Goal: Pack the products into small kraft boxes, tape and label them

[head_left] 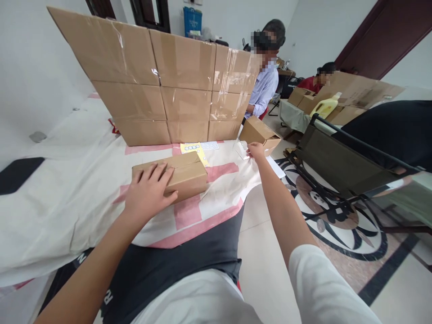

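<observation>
On the cloth-covered table in front of me lies a closed brown cardboard box. My left hand rests on its left end, fingers spread over the top and thumb toward the near side. Stretched out to the right, my right hand has its fingers pinched at the table's far right edge. They are on a whitish, partly see-through roll of tape, whose shape is partly hidden. Just behind that hand stands another cardboard box. A yellow printed sheet lies partly behind the nearer box.
A wall of stacked, taped cartons rises along the table's far side. Behind it sits a person in a light blue shirt. To the right are a folding chair and another table with boxes and a yellow jug. A black flat object lies left.
</observation>
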The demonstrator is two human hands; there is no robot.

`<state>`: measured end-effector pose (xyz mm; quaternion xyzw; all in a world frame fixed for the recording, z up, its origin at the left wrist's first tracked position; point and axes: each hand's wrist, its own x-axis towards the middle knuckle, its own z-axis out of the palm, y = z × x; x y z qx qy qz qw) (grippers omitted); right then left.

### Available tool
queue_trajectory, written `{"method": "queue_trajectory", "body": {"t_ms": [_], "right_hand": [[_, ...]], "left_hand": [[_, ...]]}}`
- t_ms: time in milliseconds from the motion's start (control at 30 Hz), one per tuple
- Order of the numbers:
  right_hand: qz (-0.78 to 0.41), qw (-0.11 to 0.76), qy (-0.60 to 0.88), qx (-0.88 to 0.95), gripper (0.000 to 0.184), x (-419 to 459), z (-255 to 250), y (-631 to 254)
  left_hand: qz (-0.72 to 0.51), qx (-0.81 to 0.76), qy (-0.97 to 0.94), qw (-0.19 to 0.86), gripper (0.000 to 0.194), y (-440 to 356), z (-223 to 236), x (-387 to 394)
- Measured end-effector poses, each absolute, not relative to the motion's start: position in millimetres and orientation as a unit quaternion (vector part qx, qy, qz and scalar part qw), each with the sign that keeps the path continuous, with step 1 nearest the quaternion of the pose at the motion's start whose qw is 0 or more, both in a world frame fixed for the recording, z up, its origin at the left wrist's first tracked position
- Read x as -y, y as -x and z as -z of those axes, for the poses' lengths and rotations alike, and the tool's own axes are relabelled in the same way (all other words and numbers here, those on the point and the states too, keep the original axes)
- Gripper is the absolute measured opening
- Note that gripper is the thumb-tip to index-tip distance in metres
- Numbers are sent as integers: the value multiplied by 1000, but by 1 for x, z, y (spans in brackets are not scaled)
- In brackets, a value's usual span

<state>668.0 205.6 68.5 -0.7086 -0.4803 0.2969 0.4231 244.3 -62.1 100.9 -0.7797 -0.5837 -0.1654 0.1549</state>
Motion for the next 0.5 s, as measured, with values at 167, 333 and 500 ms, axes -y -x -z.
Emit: {"method": "queue_trajectory", "body": {"t_ms": [167, 333, 500], "right_hand": [[-316, 416, 708, 475, 11, -208, -76, -671], [-290, 412, 715, 484, 11, -209, -78, -675], [-284, 350, 727, 517, 9, -217, -80, -678]], "left_hand": [[167, 581, 780, 159, 59, -243, -101, 62], [174, 578, 782, 157, 60, -243, -99, 61], [173, 578, 781, 163, 60, -242, -97, 61]]}}
